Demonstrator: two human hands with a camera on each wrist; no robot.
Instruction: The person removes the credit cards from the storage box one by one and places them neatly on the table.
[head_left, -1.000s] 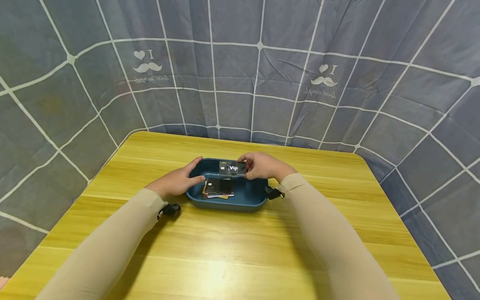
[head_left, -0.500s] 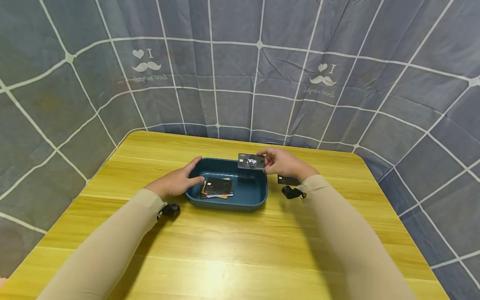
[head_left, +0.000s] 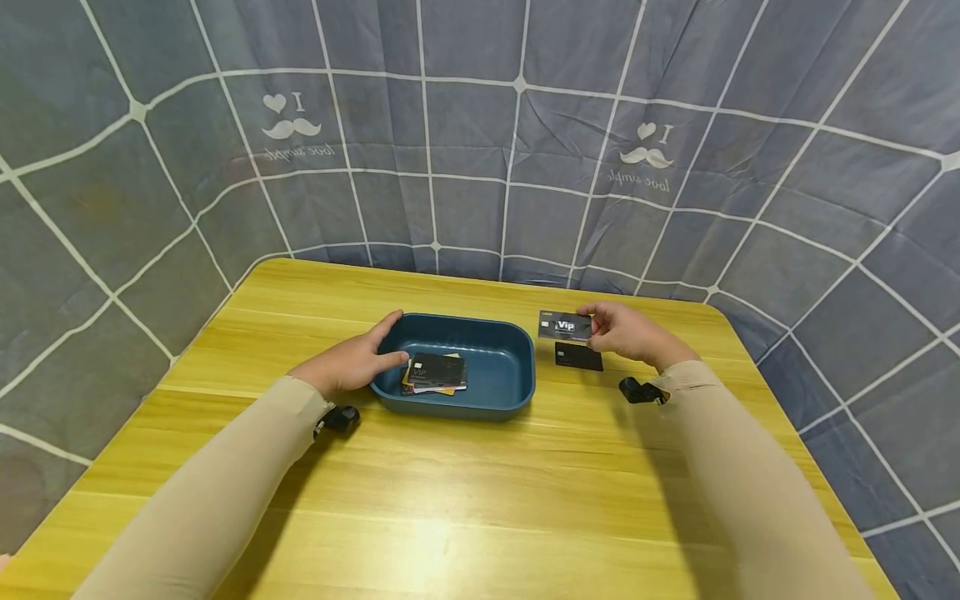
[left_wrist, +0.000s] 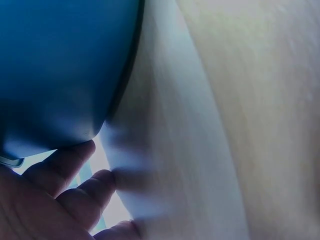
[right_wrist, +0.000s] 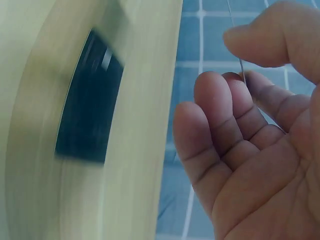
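The right hand [head_left: 630, 332] pinches a black plastic VIP card [head_left: 565, 326] by its right edge between thumb and fingertips, holding it in the air just right of the dark blue oval plastic tray [head_left: 491, 398]. Directly below and slightly nearer lies a second black card [head_left: 578, 357], flat on the yellow wooden table [head_left: 480, 500]. The left hand [head_left: 352, 365] rests against the tray's left rim, thumb along the far edge and fingers reaching inside; they look relaxed, though the wrist view is too blurred to confirm. A small stack of cards [head_left: 436, 373] sits in the tray's left half, a black one on top.
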